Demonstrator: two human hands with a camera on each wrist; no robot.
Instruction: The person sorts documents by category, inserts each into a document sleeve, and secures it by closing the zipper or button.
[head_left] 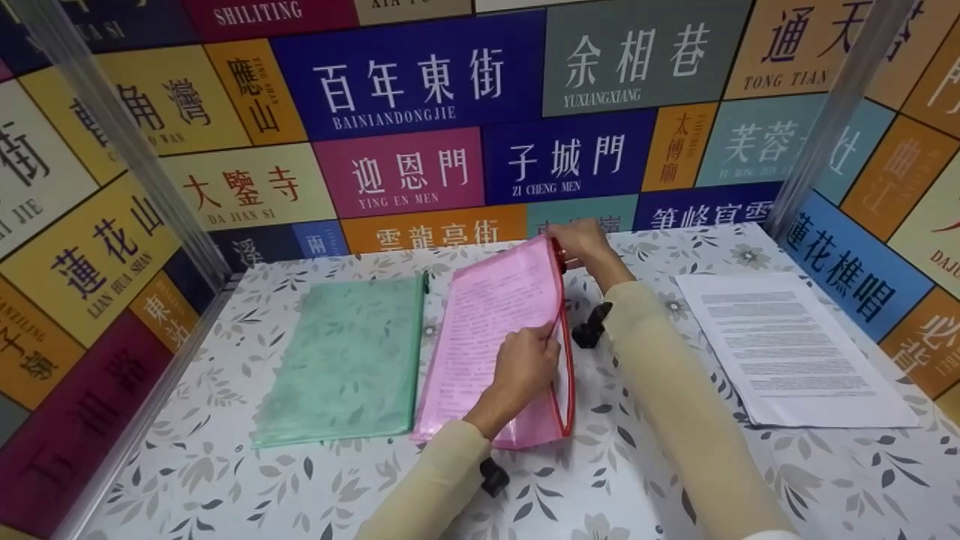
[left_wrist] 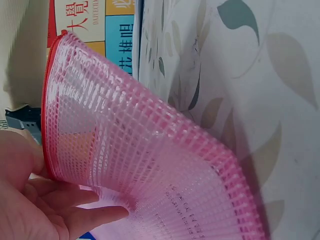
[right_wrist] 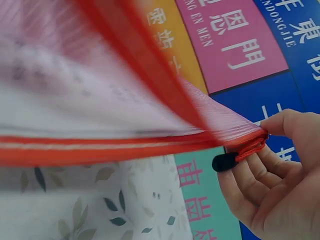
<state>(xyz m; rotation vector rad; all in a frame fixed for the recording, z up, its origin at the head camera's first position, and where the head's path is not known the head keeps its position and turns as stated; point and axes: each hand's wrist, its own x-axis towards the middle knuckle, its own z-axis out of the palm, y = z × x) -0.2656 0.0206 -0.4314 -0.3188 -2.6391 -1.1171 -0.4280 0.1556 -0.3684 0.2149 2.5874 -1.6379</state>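
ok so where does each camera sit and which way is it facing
Head: up at the person's head, looking forward and down at the table, with the pink pouch, green pouch and printed sheets; both sleeved forearms, left hand and right hand show.
Left wrist: close under the left hand, facing the pouch's pink mesh; palm and fingers show.
Right wrist: beside the right hand, facing the red zipper edge and the sign wall; fingers pinch the pull.
All three views share the pink pouch.
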